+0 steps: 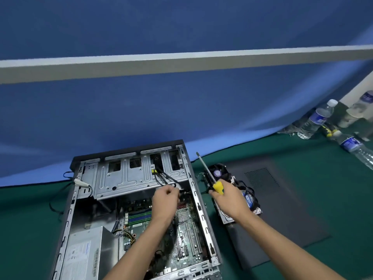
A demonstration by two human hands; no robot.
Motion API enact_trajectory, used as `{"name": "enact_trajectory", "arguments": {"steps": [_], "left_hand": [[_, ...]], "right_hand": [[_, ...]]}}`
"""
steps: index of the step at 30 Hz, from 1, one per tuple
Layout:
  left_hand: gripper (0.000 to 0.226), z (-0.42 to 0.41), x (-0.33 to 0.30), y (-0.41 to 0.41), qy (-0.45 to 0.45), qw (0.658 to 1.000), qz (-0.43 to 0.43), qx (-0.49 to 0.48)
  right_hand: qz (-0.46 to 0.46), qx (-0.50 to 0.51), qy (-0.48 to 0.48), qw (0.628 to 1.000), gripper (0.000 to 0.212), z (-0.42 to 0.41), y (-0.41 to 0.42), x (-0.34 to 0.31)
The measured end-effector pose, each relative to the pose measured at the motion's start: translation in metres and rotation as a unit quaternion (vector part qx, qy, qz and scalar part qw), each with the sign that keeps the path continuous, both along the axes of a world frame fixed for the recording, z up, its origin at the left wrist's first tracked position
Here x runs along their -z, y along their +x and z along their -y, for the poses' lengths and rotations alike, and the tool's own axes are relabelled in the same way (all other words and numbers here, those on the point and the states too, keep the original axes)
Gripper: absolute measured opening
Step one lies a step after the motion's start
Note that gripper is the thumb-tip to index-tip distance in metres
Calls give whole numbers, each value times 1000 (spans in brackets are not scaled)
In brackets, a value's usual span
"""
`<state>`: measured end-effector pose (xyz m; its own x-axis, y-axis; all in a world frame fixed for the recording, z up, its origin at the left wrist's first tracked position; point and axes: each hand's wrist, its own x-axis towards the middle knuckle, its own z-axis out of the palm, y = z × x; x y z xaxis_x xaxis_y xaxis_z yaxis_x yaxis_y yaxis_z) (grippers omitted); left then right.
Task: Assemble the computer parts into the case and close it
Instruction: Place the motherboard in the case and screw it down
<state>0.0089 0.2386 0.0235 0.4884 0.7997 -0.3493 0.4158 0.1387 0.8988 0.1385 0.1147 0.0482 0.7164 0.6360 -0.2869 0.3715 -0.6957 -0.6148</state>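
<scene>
Head view: the open case (pixel 129 199) lies flat on the green table (pixel 302 199). The left hand (pixel 164 201) pinches stiff, fragile cable connectors (pixel 177 187) over the motherboard (pixel 181 229) (grip plug bodies, I'd judge); the right hand (pixel 226 196) grips a screwdriver (pixel 212 178).

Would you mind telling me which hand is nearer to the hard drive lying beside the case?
The right. The right hand, gripping the screwdriver, is directly over the hard drive; the left hand is inside the case, over the motherboard.
</scene>
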Motion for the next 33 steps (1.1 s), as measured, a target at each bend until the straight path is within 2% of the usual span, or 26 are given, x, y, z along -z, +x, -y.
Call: {"name": "enact_trajectory", "arguments": {"steps": [2, 7, 12, 14, 17, 19, 25, 30, 33], "left_hand": [[26, 7, -9, 9, 24, 999, -22, 19], [35, 30, -18, 33, 62, 986, -105, 117], [30, 36, -13, 44, 139, 945, -223, 193], [27, 38, -13, 44, 186, 918, -269, 225], [25, 45, -12, 44, 244, 879, -313, 265], [25, 46, -9, 44, 257, 869, -325, 271], [28, 43, -8, 47, 237, 867, -340, 275], [31, 43, -6, 47, 213, 886, -319, 260], [31, 42, -5, 47, 212, 886, -324, 255]], "right_hand": [[-65, 27, 26, 997, 34, 8, 7, 13], [-136, 64, 50, 987, 26, 24, 22, 45], [-189, 72, 19, 979, 22, 26, 27, 73], [-189, 69, -2, 980, 17, 20, 23, 84], [-178, 115, -25, 977, 18, 5, 11, 96], [-178, 148, -44, 972, 17, -3, 4, 102], [-123, 143, -104, 976, 20, -17, 8, 116], [-85, 103, -154, 979, 18, -30, 10, 118], [-61, 75, -175, 980, 20, -33, 7, 121]]}}
